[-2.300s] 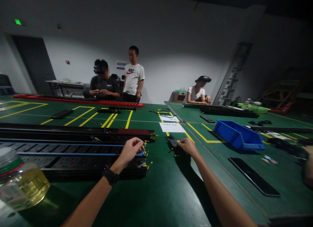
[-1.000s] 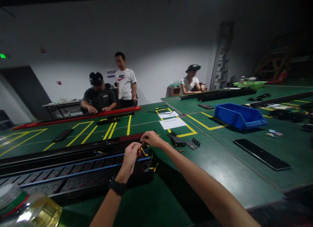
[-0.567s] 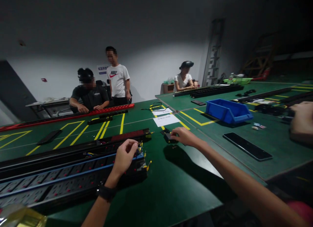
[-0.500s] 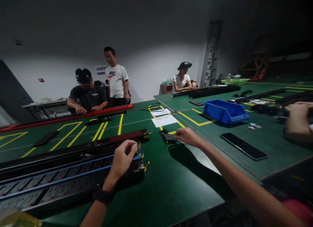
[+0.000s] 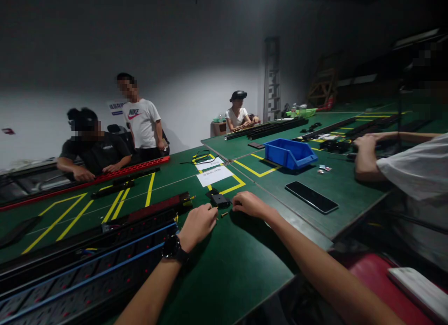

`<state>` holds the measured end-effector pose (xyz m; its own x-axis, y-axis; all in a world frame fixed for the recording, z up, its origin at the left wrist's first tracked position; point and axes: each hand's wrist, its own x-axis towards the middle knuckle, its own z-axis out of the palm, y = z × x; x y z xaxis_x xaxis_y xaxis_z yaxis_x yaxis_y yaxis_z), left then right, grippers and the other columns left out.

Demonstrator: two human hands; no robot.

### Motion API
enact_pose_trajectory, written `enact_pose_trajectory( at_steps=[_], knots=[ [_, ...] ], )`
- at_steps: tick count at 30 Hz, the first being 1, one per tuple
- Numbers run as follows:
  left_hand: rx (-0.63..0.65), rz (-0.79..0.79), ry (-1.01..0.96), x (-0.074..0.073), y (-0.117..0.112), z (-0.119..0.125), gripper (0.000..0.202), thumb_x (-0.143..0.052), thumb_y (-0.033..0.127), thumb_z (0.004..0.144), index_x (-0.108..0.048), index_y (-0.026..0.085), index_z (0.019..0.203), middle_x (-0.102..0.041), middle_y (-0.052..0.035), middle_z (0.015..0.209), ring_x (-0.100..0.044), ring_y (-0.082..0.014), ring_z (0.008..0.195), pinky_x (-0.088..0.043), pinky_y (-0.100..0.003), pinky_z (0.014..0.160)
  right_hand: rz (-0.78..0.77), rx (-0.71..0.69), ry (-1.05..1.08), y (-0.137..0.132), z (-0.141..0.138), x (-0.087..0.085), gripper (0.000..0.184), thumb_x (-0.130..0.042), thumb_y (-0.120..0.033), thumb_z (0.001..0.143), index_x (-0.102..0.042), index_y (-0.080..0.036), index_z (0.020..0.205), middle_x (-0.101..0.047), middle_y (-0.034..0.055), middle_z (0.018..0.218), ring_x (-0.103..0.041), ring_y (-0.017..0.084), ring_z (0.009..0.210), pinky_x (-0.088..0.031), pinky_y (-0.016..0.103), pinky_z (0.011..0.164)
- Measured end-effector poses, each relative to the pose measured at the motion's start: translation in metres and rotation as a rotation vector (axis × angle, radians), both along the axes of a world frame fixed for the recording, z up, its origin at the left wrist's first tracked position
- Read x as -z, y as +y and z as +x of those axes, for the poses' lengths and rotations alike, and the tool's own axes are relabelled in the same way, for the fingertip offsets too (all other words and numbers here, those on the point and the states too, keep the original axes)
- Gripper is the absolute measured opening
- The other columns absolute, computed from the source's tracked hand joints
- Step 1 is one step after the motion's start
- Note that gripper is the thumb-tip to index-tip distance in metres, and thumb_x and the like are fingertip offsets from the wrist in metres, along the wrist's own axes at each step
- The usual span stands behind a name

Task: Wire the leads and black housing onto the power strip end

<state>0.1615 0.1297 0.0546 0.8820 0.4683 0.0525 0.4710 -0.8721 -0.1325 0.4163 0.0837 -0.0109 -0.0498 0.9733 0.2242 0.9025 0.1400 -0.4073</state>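
Observation:
My left hand [image 5: 198, 223] rests on the green table [image 5: 227, 264] with its fingers curled in; whether it holds anything is hidden. It lies just past the end of a long black power strip [image 5: 87, 264] with blue lines. My right hand [image 5: 250, 204] lies palm down a little to the right, its fingers bent and pressed together. A small screw [image 5: 224, 214] lies between the two hands. A small black bracket [image 5: 220, 200] sits just beyond my right fingertips.
A white paper [image 5: 214, 175] lies inside yellow tape lines. A blue bin [image 5: 289, 153] and a dark phone [image 5: 311, 197] sit to the right. A co-worker's arm [image 5: 367, 161] rests at the right edge. Across the table, people are at a red strip [image 5: 105, 175].
My view swung right. My left hand left the strip's wired end and came down on the table. My right hand drew back from the brackets toward the left hand.

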Motion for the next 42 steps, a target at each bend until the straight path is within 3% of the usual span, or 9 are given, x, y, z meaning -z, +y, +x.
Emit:
enact_pose_trajectory(
  at_steps=[5, 13, 18, 22, 26, 30, 36, 39, 42],
  knots=[
    [-0.06, -0.056, -0.008, 0.008, 0.011, 0.015, 0.017, -0.054, 0.019, 0.106, -0.07, 0.021, 0.112, -0.07, -0.0082, 0.116, -0.072, -0.0233, 0.098, -0.053, -0.031, 0.08, -0.02, 0.017, -0.032, -0.002, -0.002, -0.004, 0.005, -0.077, -0.017, 0.091, -0.081, -0.018, 0.09, -0.077, 0.0077, 0.091, -0.065, 0.02, 0.083, -0.041, 0.029, 0.073],
    [-0.076, -0.075, -0.062, 0.022, 0.005, 0.033, 0.022, -0.054, 0.029, 0.108, -0.073, 0.021, 0.116, -0.068, -0.0101, 0.12, -0.071, -0.0233, 0.102, -0.056, -0.033, 0.086, -0.024, 0.019, -0.062, -0.002, -0.004, -0.006, 0.011, -0.073, -0.016, 0.093, -0.083, -0.021, 0.093, -0.078, 0.0079, 0.096, -0.068, 0.022, 0.089, -0.044, 0.028, 0.077],
    [-0.043, 0.032, -0.06, 0.022, 0.0, 0.04, 0.018, -0.056, 0.024, 0.106, -0.074, 0.018, 0.107, -0.07, -0.0127, 0.114, -0.067, -0.0272, 0.104, -0.056, -0.038, 0.087, -0.009, 0.03, -0.063, -0.003, -0.006, -0.006, 0.014, -0.073, -0.015, 0.093, -0.084, -0.02, 0.1, -0.078, 0.0089, 0.102, -0.068, 0.021, 0.092, -0.045, 0.027, 0.079],
    [-0.013, -0.006, -0.145, 0.013, -0.002, 0.035, 0.018, -0.053, 0.022, 0.107, -0.071, 0.017, 0.107, -0.07, -0.0137, 0.115, -0.066, -0.0292, 0.106, -0.054, -0.04, 0.088, -0.016, 0.031, -0.048, -0.004, -0.005, -0.005, 0.008, -0.078, -0.018, 0.092, -0.083, -0.02, 0.098, -0.078, 0.008, 0.096, -0.067, 0.021, 0.085, -0.042, 0.028, 0.072],
    [-0.043, -0.193, -0.378, -0.008, 0.005, 0.005, 0.022, -0.044, 0.028, 0.11, -0.064, 0.02, 0.104, -0.073, -0.0091, 0.105, -0.069, -0.0255, 0.099, -0.052, -0.037, 0.087, -0.007, 0.012, -0.021, -0.006, -0.004, -0.004, 0.008, -0.077, -0.018, 0.093, -0.082, -0.02, 0.098, -0.077, 0.0073, 0.094, -0.066, 0.02, 0.083, -0.04, 0.028, 0.071],
    [-0.174, -0.31, -0.587, -0.025, 0.022, -0.052, 0.027, -0.04, 0.041, 0.109, -0.059, 0.023, 0.099, -0.075, -0.0048, 0.09, -0.072, -0.0235, 0.083, -0.051, -0.035, 0.08, -0.008, 0.011, 0.013, -0.007, -0.003, -0.001, 0.009, -0.075, -0.02, 0.094, -0.081, -0.018, 0.1, -0.077, 0.0085, 0.092, -0.066, 0.02, 0.08, -0.039, 0.029, 0.069],
    [-0.262, -0.368, -0.678, -0.018, 0.039, -0.129, 0.033, -0.049, 0.05, 0.101, -0.063, 0.022, 0.094, -0.074, -0.0035, 0.081, -0.069, -0.0218, 0.075, -0.052, -0.034, 0.076, 0.139, 0.022, 0.078, -0.004, -0.022, -0.003, 0.019, -0.063, -0.026, 0.102, -0.079, -0.016, 0.103, -0.075, 0.0112, 0.095, -0.066, 0.022, 0.083, -0.043, 0.032, 0.074],
    [-0.235, -0.386, -0.666, -0.014, 0.036, -0.141, 0.03, -0.056, 0.049, 0.097, -0.066, 0.021, 0.094, -0.075, -0.0039, 0.085, -0.068, -0.021, 0.077, -0.052, -0.032, 0.073, 0.144, -0.081, 0.132, -0.002, -0.054, -0.005, 0.018, -0.062, -0.027, 0.103, -0.077, -0.018, 0.103, -0.075, 0.0086, 0.092, -0.066, 0.02, 0.079, -0.045, 0.032, 0.073],
    [-0.217, -0.418, -0.651, -0.011, 0.027, -0.14, 0.024, -0.06, 0.043, 0.096, -0.067, 0.02, 0.096, -0.074, -0.0036, 0.087, -0.067, -0.0199, 0.078, -0.052, -0.031, 0.072, 0.098, -0.324, 0.126, 0.001, -0.095, -0.006, 0.019, -0.066, -0.025, 0.101, -0.075, -0.022, 0.118, -0.076, 0.0067, 0.101, -0.068, 0.02, 0.083, -0.047, 0.031, 0.076]
  ],
)
